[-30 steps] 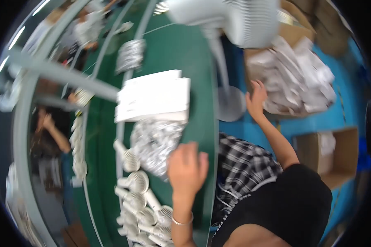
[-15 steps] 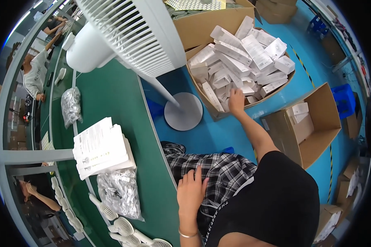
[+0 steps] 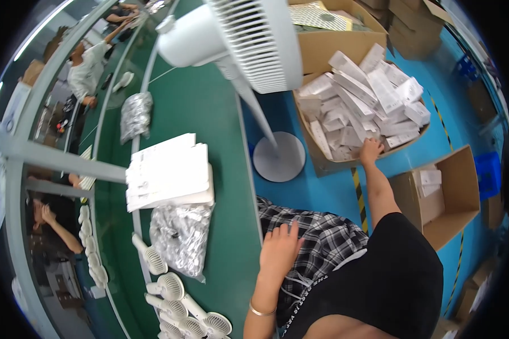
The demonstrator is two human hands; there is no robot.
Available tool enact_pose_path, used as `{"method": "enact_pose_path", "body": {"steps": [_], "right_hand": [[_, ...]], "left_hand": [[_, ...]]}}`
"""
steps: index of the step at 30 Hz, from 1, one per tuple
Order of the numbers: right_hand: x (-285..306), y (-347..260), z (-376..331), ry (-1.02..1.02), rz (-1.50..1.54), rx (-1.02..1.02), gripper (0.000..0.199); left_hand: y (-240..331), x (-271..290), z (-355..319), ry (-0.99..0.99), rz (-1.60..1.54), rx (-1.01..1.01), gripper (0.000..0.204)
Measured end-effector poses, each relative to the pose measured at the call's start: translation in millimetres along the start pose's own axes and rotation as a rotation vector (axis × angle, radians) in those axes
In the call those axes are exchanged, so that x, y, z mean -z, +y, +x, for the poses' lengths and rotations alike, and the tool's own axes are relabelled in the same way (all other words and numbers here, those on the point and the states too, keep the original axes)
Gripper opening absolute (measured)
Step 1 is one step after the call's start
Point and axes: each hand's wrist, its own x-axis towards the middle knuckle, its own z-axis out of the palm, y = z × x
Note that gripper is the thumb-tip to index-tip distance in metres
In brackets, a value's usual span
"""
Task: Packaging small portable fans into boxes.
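My right hand (image 3: pixel 371 151) reaches to the near edge of a large cardboard box (image 3: pixel 329 165) heaped with slim white cartons (image 3: pixel 350 93). Its fingers bend down among the cartons, and the fingertips are hidden, so whether they grip one I cannot make out. My left hand (image 3: pixel 281 248) lies over the checked cloth (image 3: pixel 322 226) on my lap beside the table edge, fingers apart and holding nothing. To the right, a smaller open cardboard box (image 3: pixel 458 192) has a few white cartons (image 3: pixel 430 179) inside.
On the green table (image 3: pixel 232 226) are a stack of white printed sheets (image 3: pixel 169 175), bags of silvery parts (image 3: pixel 181 240) and several white handheld fans (image 3: pixel 172 288). A white standing fan (image 3: pixel 257 45) rises between table and large box. Other people work across the table, at left.
My right hand has moved rightward along the near edge of the large box. The view has shifted, so the surroundings sit farther right. My left hand stays on my lap.
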Motion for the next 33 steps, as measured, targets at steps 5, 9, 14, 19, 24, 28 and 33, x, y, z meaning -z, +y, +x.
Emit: {"method": "enact_pose_path", "body": {"steps": [5, 9, 14, 19, 24, 28, 33], "right_hand": [[36, -29, -9, 0.228, 0.149, 0.441, 0.013], [118, -65, -43, 0.030, 0.247, 0.674, 0.010], [359, -101, -71, 0.107, 0.627, 0.843, 0.010], [532, -142, -136, -0.386, 1.025, 0.971, 0.013], [605, -228, -185, -0.842, 1.651, 1.418, 0.010], [646, -303, -242, -1.258, 1.860, 1.590, 0.016], [618, -351, -315, -1.077, 2.303, 1.579, 0.048]], "left_hand": [[1, -3, -3, 0.116, -0.042, -0.016, 0.041], [-1, 4, -12, 0.328, -0.186, -0.027, 0.043], [5, 40, -22, 0.694, -0.405, -0.009, 0.074], [20, 95, -63, 0.847, -0.327, 0.072, 0.104], [-24, 135, -109, 1.292, -0.276, 0.213, 0.105], [-60, 161, -185, 1.460, 0.184, 0.503, 0.102], [-70, 155, -260, 2.008, -0.600, 0.730, 0.059]]}}
